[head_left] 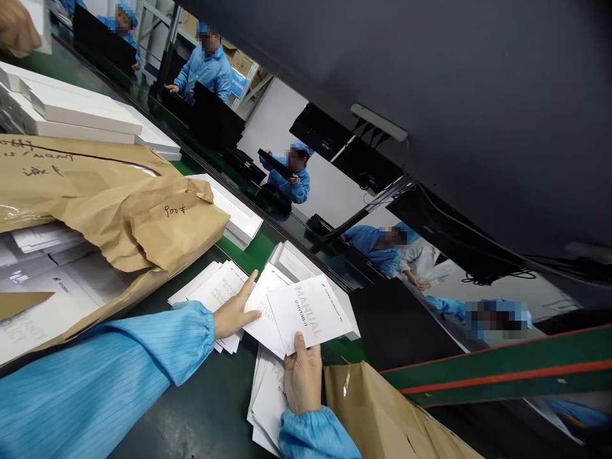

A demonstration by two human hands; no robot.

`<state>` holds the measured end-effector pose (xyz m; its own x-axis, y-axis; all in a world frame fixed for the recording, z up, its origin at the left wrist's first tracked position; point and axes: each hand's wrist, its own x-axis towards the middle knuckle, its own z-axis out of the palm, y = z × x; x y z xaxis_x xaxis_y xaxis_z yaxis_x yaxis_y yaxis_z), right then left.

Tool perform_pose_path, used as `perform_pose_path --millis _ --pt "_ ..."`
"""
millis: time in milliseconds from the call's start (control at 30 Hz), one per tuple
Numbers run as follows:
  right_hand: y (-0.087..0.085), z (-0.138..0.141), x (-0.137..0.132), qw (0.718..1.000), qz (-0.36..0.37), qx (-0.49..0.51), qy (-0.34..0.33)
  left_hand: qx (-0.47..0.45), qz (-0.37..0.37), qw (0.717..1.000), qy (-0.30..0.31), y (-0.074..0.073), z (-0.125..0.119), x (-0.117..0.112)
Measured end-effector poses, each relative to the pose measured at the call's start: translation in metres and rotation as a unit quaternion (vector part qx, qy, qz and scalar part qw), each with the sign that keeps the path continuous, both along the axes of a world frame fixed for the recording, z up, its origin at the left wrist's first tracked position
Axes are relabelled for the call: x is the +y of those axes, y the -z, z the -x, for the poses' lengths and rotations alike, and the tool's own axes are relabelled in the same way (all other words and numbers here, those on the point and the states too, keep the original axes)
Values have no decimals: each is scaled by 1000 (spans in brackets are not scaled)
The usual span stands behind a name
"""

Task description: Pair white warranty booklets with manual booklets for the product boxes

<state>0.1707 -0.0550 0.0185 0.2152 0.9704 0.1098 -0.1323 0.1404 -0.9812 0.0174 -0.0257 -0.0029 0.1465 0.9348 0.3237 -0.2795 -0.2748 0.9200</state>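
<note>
My right hand (303, 376) pinches a white manual (310, 312) by its lower edge, thumb on top. Partly under the manual lies a white warranty leaflet (262, 309). The thumb of my left hand (234, 313) overlaps this leaflet's left edge, with the index finger stretched out beside it; the other fingers are hidden. Below my left hand, a fanned stack of warranty leaflets (210, 287) rests on the dark green table. Another stack of manuals (268, 395) sits under my right wrist. Behind the held papers stands a white box (291, 261), partly covered.
A torn brown paper bag (109, 197) full of leaflets lies at left, and another brown bag (377, 408) at lower right. White boxes (81, 105) are piled behind on the green belt. Another person's hand (19, 25) shows top left. Co-workers in blue sit across the line.
</note>
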Motion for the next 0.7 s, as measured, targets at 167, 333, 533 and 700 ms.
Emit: perform_pose_path --millis 167,333,533,700 --pt "-1 2 -1 999 -38 -20 30 -80 90 973 198 2 2 2" --pt "0 -1 0 998 -31 -36 47 -68 182 937 289 -1 4 -2" --pt "-3 -12 2 993 -32 -53 104 -90 173 961 197 -2 -3 -6" --pt "-7 -21 3 988 -63 -64 126 -101 175 968 148 -3 -4 -5"
